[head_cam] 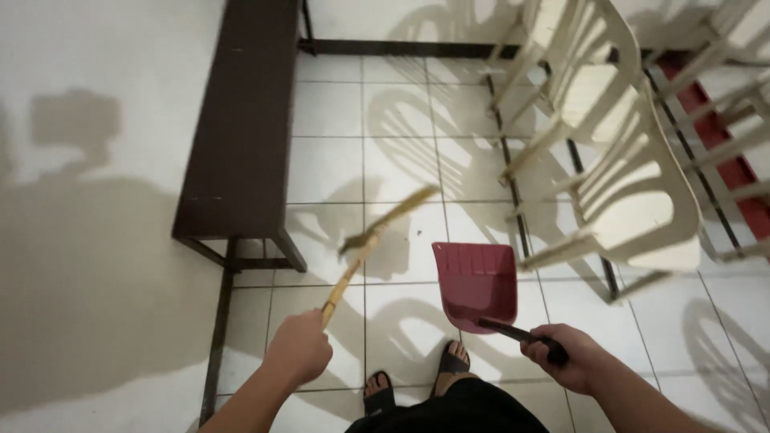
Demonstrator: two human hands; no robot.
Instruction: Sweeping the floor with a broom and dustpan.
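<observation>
Maroon plastic dustpan (475,281) sits low over the white tiled floor (329,168), its mouth pointing away from me, and my right hand (565,357) is wrapped tight around its dark handle (521,333). My left hand (301,346) is closed around the bamboo shaft of a stick broom (377,240), whose bristle end is blurred out in front, just left of the dustpan. I can see my feet in dark sandals (417,377) right below the pan.

To sweep well from here, I judge that I should press the pan's front lip flat against the tile so nothing slips under, keep the broom strokes short and angled toward the pan's mouth, and hold the pan steady while the broom does the moving. I can make out a few dark specks on the tile between broom and pan, though they are too small to identify.

Further out, a dark brown bench (241,120) stands to the left against a pale wall, and cream plastic chairs (618,160) are tipped up on a frame to the right.
</observation>
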